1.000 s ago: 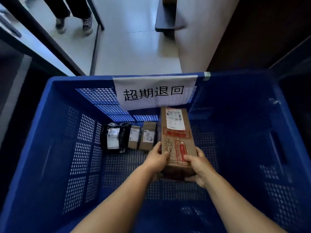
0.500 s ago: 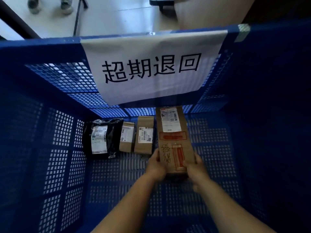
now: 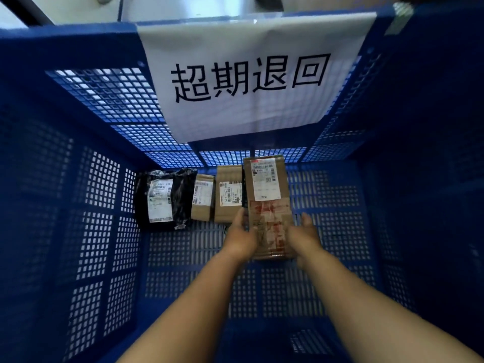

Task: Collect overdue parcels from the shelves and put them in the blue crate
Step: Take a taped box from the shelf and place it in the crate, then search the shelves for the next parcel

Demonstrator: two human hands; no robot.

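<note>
A long cardboard parcel (image 3: 266, 187) with a white shipping label and red tape lies flat on the floor of the blue crate (image 3: 39, 179), its far end against the back wall. My left hand (image 3: 241, 235) lies along the parcel's left edge with fingers straight, touching it. My right hand (image 3: 305, 234) is at the parcel's right side, fingers straight and slightly off the cardboard. Both are blurred by motion.
Left of the long parcel, in a row along the back wall, lie a medium cardboard box (image 3: 229, 195), a small cardboard box (image 3: 201, 199) and a black plastic bag parcel (image 3: 163, 200). A white paper sign (image 3: 251, 77) hangs on the back wall. Bare perforated floor lies to the right and near me.
The long parcel went down onto the crate floor beside the other boxes. Both hands uncurled from its near end and now lie straight at its sides. The camera leaned deeper into the crate.
</note>
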